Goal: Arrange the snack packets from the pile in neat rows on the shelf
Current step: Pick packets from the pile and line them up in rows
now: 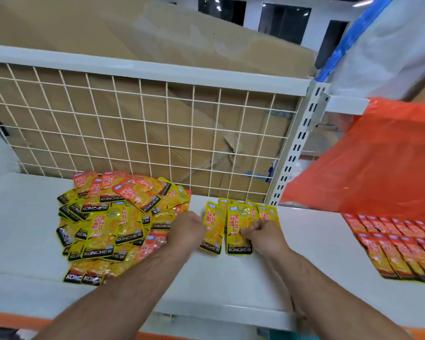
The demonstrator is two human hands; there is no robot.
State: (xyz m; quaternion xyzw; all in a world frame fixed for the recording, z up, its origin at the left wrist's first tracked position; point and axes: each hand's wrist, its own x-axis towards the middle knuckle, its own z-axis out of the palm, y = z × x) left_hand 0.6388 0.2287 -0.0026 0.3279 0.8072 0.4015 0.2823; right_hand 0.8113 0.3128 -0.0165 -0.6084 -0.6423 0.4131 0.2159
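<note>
Glossy yellow-and-red KONCHEW snack packets (pixel 113 224) in a loose heap

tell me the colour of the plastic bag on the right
Orange-red; the bag shows best in the head view.

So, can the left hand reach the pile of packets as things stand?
Likely yes: the left hand sits at the right edge of the pile, with nothing between them; the right hand pinches a yellow packet apart.

The left hand (pixel 187 229) hides its own fingers; rows of red foil snack packets (pixel 398 246) run off the right edge.
</note>
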